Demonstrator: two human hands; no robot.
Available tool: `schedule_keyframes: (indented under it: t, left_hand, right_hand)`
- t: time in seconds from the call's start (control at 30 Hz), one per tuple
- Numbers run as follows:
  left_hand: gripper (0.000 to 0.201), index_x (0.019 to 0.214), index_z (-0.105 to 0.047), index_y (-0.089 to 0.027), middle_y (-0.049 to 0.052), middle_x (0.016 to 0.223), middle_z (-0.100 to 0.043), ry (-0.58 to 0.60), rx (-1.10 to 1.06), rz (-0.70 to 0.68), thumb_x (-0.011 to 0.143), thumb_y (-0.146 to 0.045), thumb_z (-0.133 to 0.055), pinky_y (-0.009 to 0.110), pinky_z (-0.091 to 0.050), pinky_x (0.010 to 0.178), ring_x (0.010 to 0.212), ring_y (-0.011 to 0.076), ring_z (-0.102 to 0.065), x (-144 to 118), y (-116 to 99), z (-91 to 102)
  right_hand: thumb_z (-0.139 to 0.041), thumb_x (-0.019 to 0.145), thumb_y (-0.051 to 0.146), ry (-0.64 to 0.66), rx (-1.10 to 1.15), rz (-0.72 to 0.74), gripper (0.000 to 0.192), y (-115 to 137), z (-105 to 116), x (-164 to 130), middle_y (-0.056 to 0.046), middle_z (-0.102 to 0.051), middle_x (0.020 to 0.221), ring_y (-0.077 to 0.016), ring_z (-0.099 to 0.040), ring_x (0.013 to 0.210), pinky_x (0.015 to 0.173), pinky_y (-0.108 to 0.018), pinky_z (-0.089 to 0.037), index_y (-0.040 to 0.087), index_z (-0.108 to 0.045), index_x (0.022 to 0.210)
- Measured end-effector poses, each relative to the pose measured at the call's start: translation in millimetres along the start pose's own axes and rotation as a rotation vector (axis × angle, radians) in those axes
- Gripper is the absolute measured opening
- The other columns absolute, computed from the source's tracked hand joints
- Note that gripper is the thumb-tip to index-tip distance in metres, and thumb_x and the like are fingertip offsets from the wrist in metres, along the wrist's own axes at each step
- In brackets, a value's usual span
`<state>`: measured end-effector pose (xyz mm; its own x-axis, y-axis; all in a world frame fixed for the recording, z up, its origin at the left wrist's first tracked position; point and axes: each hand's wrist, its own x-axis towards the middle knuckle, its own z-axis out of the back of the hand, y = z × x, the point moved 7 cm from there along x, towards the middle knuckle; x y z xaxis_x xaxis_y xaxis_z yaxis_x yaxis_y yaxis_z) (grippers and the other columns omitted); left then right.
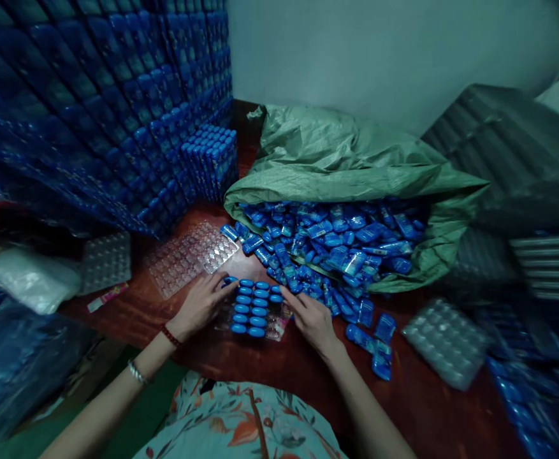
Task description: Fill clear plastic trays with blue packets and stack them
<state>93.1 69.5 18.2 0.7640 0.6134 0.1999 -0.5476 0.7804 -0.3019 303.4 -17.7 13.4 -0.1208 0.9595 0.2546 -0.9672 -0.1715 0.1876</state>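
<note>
We are resting left hand (pixel 201 304), fingers spread, and right hand (pixel 310 317), open, on clear tray (pixel 279 324) of blue pieces (pixel 253 308); green sack (pixel 355 166) spilling blue packets (pixel 336 239) onto bench (pixel 417 408).

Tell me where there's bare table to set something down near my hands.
Bare wood shows between the right hand and the clear tray at right, below the loose blue packs. Another strip lies left of the left hand, beside the pink stick. Crowded: the sack mouth and the filled tray.
</note>
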Motion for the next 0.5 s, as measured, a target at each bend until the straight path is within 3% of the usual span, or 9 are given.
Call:
schedule_keyframes:
  t: [0.07, 0.13, 0.2, 0.3, 0.4, 0.5]
  left_hand:
    - [0.034, 0.122, -0.053, -0.021, 0.010, 0.107, -0.058, -0.063, -0.059, 0.048, 0.091, -0.020, -0.039, 0.033, -0.046, 0.081, 0.094, 0.0195, -0.055, 18, 8, 9.4]
    - [0.031, 0.117, -0.056, -0.018, 0.009, 0.099, -0.060, -0.072, -0.079, 0.134, 0.094, -0.023, -0.036, 0.029, -0.046, 0.078, 0.089, 0.0175, -0.057, 49, 19, 11.4]
    - [0.027, 0.109, -0.059, -0.016, 0.010, 0.097, -0.060, 0.033, -0.011, 0.196, 0.093, -0.026, -0.040, 0.029, -0.046, 0.077, 0.088, 0.0187, -0.058, 84, 28, -0.1]
    - [0.018, 0.096, -0.062, -0.012, 0.013, 0.093, -0.061, 0.186, 0.095, 0.198, 0.083, -0.023, -0.056, 0.033, -0.046, 0.076, 0.089, 0.0244, -0.059, 128, 30, -25.5]
    - [0.016, 0.094, -0.060, -0.007, 0.018, 0.094, -0.060, 0.181, 0.110, 0.181, 0.081, -0.011, -0.053, 0.037, -0.044, 0.080, 0.095, 0.0284, -0.057, 150, 27, -39.5]
    - [0.019, 0.096, -0.059, -0.007, 0.017, 0.096, -0.060, 0.176, 0.101, 0.174, 0.084, -0.008, -0.044, 0.038, -0.043, 0.085, 0.096, 0.0266, -0.057, 148, 27, -39.5]
  right_hand:
    - [-0.035, 0.095, 0.024, -0.061, -0.020, -0.179, 0.034, -23, 7, 9, -0.004, -0.060, 0.080, -0.0148, -0.056, 0.075, 0.068, -0.024, -0.043, 0.023, -0.059, 0.119]
    - [-0.040, 0.093, 0.035, 0.002, -0.107, -0.319, 0.031, -40, 6, 24, -0.008, -0.060, 0.085, -0.0200, -0.055, 0.084, 0.070, -0.028, -0.043, 0.020, -0.066, 0.101]
    - [-0.048, 0.088, 0.045, 0.147, -0.206, -0.354, 0.034, -47, -1, 39, -0.013, -0.060, 0.087, -0.0252, -0.053, 0.089, 0.071, -0.034, -0.043, 0.017, -0.067, 0.086]
    - [-0.055, 0.083, 0.048, 0.275, -0.264, -0.337, 0.037, -45, -9, 48, -0.018, -0.058, 0.093, -0.0295, -0.051, 0.094, 0.075, -0.040, -0.042, 0.013, -0.066, 0.082]
    - [-0.054, 0.084, 0.041, 0.216, -0.210, -0.359, 0.029, -46, -8, 39, -0.017, -0.057, 0.097, -0.0293, -0.051, 0.095, 0.076, -0.040, -0.042, 0.014, -0.064, 0.088]
    - [-0.046, 0.088, 0.035, 0.032, 0.057, -0.383, 0.022, -50, 2, 18, -0.011, -0.058, 0.096, -0.0242, -0.053, 0.092, 0.075, -0.036, -0.043, 0.017, -0.058, 0.094]
